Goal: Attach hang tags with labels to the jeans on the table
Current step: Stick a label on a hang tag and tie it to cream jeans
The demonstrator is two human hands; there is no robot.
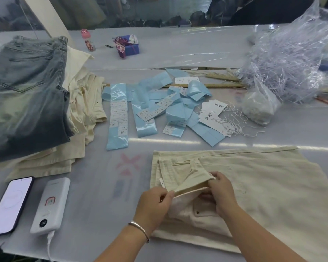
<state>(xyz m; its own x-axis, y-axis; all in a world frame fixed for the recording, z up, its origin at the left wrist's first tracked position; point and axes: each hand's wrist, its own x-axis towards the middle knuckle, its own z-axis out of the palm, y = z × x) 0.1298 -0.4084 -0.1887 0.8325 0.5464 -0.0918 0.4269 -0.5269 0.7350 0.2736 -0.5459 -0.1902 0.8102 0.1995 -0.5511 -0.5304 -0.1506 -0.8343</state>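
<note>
Cream jeans (254,186), waistband held open for tagging.
Jeans lie on the surface (102,186) at 5 o'clock; left hand (153,205) and right hand (222,191) fingers pinch the waistband. Step: preparing attachment. Next likely needs a hang tag (214,108) from 1 o'clock.

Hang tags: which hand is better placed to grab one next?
Right, probably. The hang tags lie up and right of the cream jeans, on the right hand side; left hand would cross over.
</note>
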